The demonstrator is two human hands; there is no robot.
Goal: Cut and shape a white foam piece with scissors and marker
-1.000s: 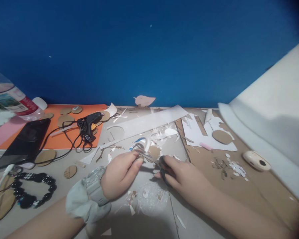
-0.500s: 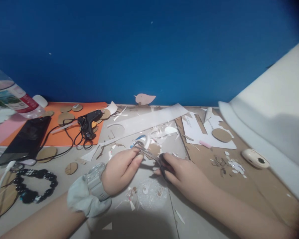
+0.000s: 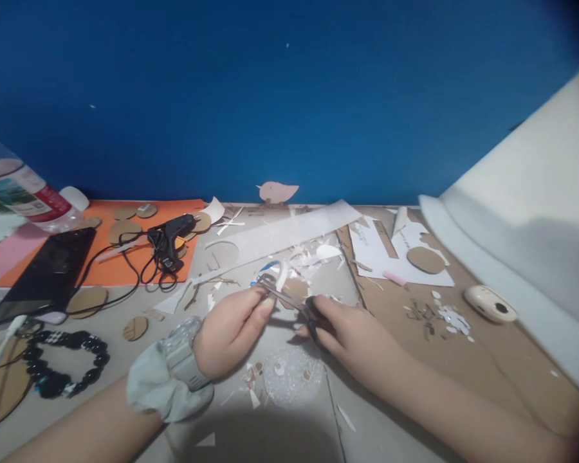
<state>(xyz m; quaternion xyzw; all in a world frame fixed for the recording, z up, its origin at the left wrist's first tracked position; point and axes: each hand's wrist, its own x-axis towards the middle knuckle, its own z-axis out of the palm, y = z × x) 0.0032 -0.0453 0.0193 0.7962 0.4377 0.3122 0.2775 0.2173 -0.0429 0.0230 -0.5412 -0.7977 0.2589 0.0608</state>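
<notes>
Over the littered table (image 3: 463,360), the right hand (image 3: 354,337) grips black scissors (image 3: 294,302); the left hand (image 3: 229,331) pinches a small piece (image 3: 269,290), perhaps paper, at the blades.

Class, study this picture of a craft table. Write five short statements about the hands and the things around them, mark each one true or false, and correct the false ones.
1. The right hand holds the scissors by their dark handles. True.
2. The left hand holds the glue gun. False: the glue gun lies on the orange sheet, apart from both hands. The left hand's fingertips are pinched at the scissor blades.
3. A watch sits on the left wrist. True.
4. The phone lies to the right of both hands. False: it lies at the far left of the table.
5. A bead bracelet lies left of the left arm. True.
</notes>
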